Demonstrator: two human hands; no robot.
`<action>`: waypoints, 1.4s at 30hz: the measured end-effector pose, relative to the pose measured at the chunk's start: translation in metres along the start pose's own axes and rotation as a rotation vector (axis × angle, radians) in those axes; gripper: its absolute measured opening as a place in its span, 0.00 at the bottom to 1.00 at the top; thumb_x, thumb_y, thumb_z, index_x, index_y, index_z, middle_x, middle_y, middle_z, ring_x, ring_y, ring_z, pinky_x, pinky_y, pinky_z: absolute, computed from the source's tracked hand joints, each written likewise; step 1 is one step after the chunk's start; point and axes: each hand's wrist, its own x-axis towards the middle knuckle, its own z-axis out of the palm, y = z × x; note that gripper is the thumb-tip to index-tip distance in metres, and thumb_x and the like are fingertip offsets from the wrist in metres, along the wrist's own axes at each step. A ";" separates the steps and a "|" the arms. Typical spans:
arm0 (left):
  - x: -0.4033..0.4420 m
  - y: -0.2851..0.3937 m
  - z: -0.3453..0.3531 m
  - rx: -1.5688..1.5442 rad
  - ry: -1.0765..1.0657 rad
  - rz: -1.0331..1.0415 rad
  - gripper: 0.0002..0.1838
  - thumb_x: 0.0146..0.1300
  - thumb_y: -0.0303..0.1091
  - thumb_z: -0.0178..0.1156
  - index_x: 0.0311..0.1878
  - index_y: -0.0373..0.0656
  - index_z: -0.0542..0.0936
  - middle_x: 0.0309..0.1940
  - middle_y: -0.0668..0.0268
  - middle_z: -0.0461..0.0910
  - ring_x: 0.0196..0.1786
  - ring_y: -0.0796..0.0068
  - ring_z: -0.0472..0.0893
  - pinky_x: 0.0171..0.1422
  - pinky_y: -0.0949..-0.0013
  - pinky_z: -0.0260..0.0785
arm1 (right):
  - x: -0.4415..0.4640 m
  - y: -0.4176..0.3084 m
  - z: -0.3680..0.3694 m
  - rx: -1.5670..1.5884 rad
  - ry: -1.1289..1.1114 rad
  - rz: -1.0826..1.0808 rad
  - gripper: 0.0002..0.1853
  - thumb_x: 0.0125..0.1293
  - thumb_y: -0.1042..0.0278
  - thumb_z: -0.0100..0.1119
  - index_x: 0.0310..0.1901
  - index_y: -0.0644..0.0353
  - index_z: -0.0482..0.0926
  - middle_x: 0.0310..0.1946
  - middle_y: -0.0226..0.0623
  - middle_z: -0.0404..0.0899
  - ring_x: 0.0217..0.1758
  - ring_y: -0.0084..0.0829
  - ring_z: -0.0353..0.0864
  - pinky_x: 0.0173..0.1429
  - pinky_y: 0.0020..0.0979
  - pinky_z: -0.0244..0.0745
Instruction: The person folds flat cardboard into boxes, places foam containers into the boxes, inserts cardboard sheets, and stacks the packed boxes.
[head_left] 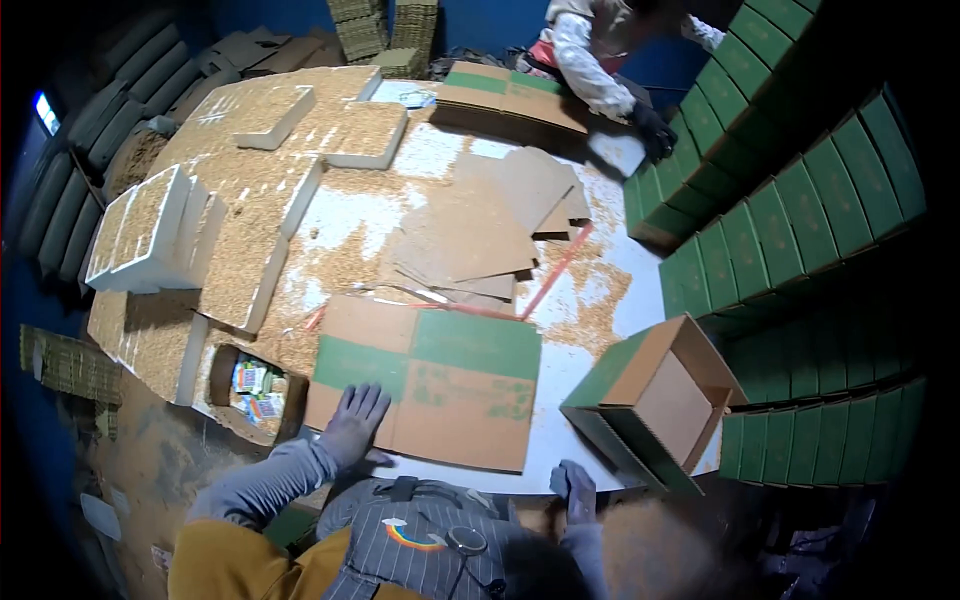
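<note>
A flattened cardboard box [465, 385] with green printed bands lies on the table in front of me. My left hand [355, 425], in a grey glove, rests with its fingers spread on the left part of this cardboard. At the table's front edge is my right hand [573, 480], gloved too, its fingers curled; whether it holds anything is hidden. To its right stands an open cardboard box [675, 400], tilted, with its inside showing. Brown cardboard sheets [470, 240] lie in a loose pile beyond the flattened box.
Stacked green boxes [790, 245] line the right side. Foam blocks covered in grain-like bits [360, 135] fill the left and back. An open box with packets [258, 390] sits at the front left. A co-worker's gloved hand [652, 132] is at the back right, near a long box [510, 105].
</note>
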 end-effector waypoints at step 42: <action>0.079 -0.016 -0.140 0.228 0.820 -0.018 0.45 0.49 0.43 0.72 0.72 0.47 0.65 0.68 0.52 0.58 0.72 0.48 0.57 0.78 0.31 0.39 | -0.020 -0.217 0.207 -0.998 -0.758 -0.860 0.42 0.53 0.59 0.75 0.70 0.53 0.66 0.73 0.49 0.57 0.71 0.49 0.62 0.75 0.44 0.58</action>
